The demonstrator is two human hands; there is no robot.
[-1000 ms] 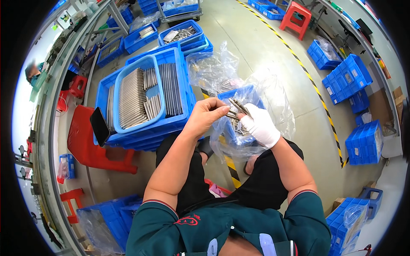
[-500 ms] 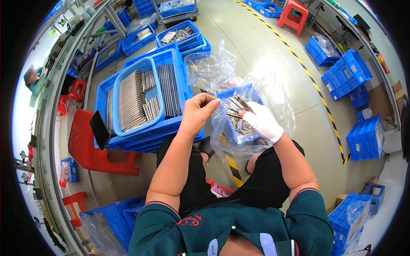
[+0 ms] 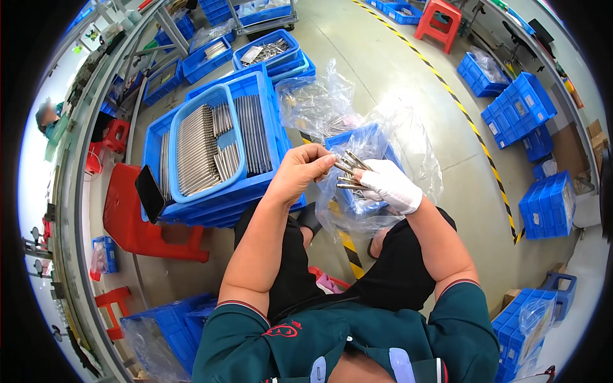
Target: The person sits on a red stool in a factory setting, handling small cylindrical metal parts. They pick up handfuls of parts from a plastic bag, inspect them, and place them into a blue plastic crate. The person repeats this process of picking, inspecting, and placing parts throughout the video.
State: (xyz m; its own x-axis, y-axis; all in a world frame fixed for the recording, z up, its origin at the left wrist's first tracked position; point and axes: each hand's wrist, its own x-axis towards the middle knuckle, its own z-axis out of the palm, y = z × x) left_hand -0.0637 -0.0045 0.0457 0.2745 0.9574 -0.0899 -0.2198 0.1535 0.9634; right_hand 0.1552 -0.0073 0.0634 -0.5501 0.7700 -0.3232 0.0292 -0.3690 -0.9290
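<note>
My right hand (image 3: 391, 186), in a white glove, is closed round a small bunch of slim metal rods (image 3: 350, 171) that fan out to the left. My bare left hand (image 3: 301, 171) is closed in a pinch, its thumb and forefinger right beside the rods' ends. Whether a rod is between those fingertips is hidden. Below both hands stands a small blue bin (image 3: 391, 156) lined with a clear plastic bag (image 3: 329, 207). More metal pieces lie in it, partly covered by the gloved hand.
To the left, a light-blue tray (image 3: 241, 159) of metal rods in neat rows rests on stacked blue crates (image 3: 278, 127). A phone (image 3: 149, 195) leans at its corner. Red stool (image 3: 124, 210) at left; blue tub (image 3: 290, 39) of loose metal parts behind; clear plastic sheeting (image 3: 415, 140) at right.
The gloved hand has turned, and its bunch of rods has come closer to my left hand. My left fingertips have shifted slightly right, up to the rods' ends.
</note>
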